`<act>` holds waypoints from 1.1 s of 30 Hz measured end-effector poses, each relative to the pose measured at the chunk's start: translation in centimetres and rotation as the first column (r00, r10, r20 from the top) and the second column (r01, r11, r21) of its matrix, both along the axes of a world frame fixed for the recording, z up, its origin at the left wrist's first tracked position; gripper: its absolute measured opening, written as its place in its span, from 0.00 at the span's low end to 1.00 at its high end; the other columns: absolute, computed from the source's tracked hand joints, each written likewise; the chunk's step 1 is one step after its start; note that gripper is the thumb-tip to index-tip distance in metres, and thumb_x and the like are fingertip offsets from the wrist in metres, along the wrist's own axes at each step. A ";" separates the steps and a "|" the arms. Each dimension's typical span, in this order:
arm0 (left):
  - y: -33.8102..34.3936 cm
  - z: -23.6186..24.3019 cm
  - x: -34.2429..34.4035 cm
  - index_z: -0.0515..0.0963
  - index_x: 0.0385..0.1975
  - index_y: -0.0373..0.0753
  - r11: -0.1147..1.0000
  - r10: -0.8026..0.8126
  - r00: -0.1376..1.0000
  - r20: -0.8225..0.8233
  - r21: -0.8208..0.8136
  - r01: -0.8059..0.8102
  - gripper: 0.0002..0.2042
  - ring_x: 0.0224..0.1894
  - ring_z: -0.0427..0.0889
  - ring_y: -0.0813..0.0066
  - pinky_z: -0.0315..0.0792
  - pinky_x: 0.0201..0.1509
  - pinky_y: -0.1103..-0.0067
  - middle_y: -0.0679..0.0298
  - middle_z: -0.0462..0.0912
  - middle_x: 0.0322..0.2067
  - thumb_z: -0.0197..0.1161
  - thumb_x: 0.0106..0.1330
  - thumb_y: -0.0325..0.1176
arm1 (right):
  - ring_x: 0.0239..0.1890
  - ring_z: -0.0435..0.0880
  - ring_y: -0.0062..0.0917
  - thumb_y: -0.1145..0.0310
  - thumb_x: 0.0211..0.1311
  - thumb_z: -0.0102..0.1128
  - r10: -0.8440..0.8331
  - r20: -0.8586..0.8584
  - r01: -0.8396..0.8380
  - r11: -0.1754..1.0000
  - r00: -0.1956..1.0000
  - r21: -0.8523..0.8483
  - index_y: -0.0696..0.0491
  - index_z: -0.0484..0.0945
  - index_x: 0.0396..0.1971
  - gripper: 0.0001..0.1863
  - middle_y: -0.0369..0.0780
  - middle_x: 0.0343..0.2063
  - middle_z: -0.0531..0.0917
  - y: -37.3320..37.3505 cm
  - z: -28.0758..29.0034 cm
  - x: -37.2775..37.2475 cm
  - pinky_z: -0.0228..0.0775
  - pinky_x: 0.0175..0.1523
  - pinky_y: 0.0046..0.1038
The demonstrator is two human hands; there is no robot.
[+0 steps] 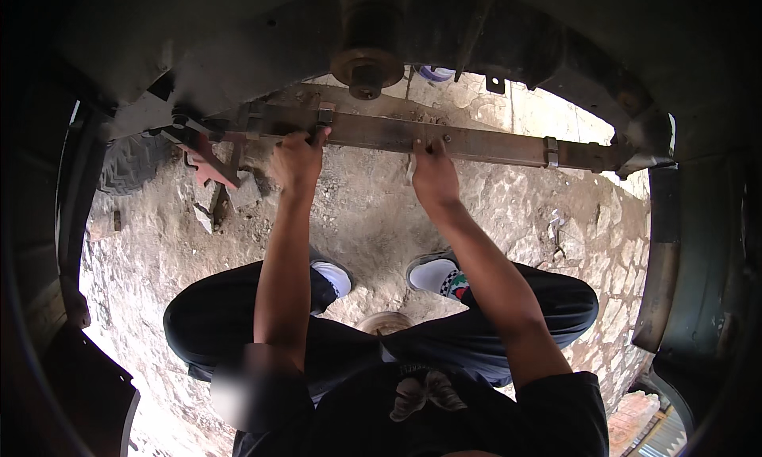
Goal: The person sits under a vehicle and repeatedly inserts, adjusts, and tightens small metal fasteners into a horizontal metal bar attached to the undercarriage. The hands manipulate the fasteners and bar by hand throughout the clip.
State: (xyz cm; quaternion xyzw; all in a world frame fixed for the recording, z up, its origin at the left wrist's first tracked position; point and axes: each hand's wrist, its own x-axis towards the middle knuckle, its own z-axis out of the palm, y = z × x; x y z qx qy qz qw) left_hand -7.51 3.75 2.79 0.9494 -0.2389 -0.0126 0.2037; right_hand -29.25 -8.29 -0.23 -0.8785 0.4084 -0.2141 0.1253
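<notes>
A long, rusty brown leaf spring (373, 131) runs crosswise in front of me under a vehicle. My left hand (295, 165) is closed at its near edge, fingers curled against the metal just beside a bolted clamp (326, 112). Farther right, my right hand (436, 179) is closed on the same spring, its fingertips bent against the face near a small round hole or rivet. A thin pale edge shows along the left side of that hand; I cannot tell what it is. A second clamp (552, 152) wraps the spring toward its right end.
Dark bodywork arches overhead, with a round bolted stop (367, 72) hanging above the spring. At the left are a red metal piece (209, 165), loose stones (247, 189) and a tyre (133, 164). My shoes (432, 276) rest on rough, stony ground between my bent knees.
</notes>
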 end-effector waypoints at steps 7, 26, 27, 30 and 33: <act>-1.2 1.3 -1.0 0.86 0.36 0.47 0.976 -0.173 0.984 0.046 -0.122 0.178 0.13 0.41 0.87 0.53 0.79 0.41 0.61 0.59 0.88 0.39 0.76 0.54 0.44 | 0.42 0.82 0.52 0.74 0.62 0.52 0.020 0.044 -0.024 0.994 0.999 0.107 0.57 0.82 0.39 0.10 0.57 0.37 0.78 -6.2 0.1 1.5 0.76 0.44 0.45; -1.8 -3.0 2.2 0.80 0.51 0.35 0.695 -0.567 0.707 0.423 -0.215 0.686 0.16 0.61 0.77 0.55 0.64 0.72 0.62 0.53 0.81 0.55 0.57 0.65 0.24 | 0.44 0.83 0.53 0.69 0.69 0.46 0.030 -0.006 -0.030 0.998 1.000 0.059 0.57 0.77 0.48 0.14 0.55 0.44 0.78 0.2 -1.1 -0.1 0.78 0.48 0.47; -1.7 -3.1 2.4 0.81 0.51 0.35 0.698 -0.556 0.709 0.434 -0.219 0.682 0.16 0.61 0.77 0.55 0.64 0.72 0.62 0.53 0.81 0.55 0.57 0.65 0.24 | 0.44 0.83 0.53 0.69 0.69 0.47 0.038 -0.003 -0.037 0.998 0.999 0.052 0.56 0.77 0.48 0.14 0.55 0.45 0.78 0.1 -0.9 0.1 0.78 0.48 0.47; -2.4 -3.0 1.8 0.81 0.50 0.34 0.699 -0.564 0.708 0.424 -0.210 0.683 0.15 0.61 0.77 0.55 0.64 0.72 0.61 0.52 0.81 0.54 0.56 0.64 0.24 | 0.43 0.83 0.52 0.71 0.66 0.48 0.040 -0.012 -0.039 0.998 0.999 0.052 0.55 0.78 0.49 0.15 0.54 0.45 0.78 -1.5 -0.2 0.8 0.78 0.48 0.47; -2.8 -2.8 1.5 0.81 0.50 0.34 0.692 -0.591 0.699 0.402 -0.193 0.696 0.16 0.61 0.77 0.54 0.65 0.71 0.62 0.51 0.82 0.54 0.56 0.64 0.24 | 0.40 0.83 0.52 0.76 0.61 0.50 0.037 -0.027 -0.035 0.997 0.999 0.069 0.55 0.80 0.51 0.18 0.55 0.43 0.78 -4.7 0.6 2.4 0.78 0.47 0.47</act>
